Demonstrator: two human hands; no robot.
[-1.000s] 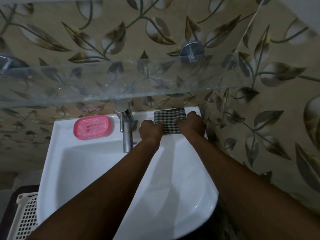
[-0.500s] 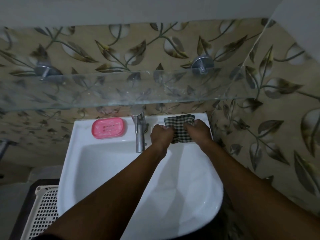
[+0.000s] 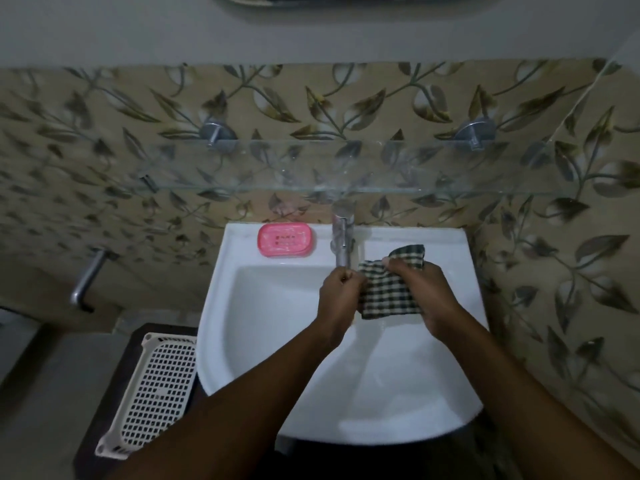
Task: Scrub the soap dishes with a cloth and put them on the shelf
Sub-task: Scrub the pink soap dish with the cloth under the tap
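Note:
A pink soap dish point(image 3: 286, 239) lies on the back left ledge of the white sink point(image 3: 263, 327). Over the basin, right of the tap, both hands hold a green-and-white checked cloth point(image 3: 388, 289). My left hand point(image 3: 341, 296) grips its left edge with curled fingers. My right hand point(image 3: 427, 292) pinches its upper right part, thumb on top. The cloth hangs off the ledge, slightly crumpled. A glass shelf point(image 3: 277, 171) on two metal brackets spans the wall above the sink, with nothing on it.
A chrome tap point(image 3: 343, 237) stands at the sink's back centre. A second metal tap point(image 3: 86, 282) juts from the tiled wall at left. A white plastic mesh basket point(image 3: 152, 393) sits on a dark stand left of the sink. The right wall is close to the sink.
Both hands have lifted the cloth off the sink's back right ledge and drawn it toward me over the basin. The camera has tilted back, showing more wall and the whole shelf.

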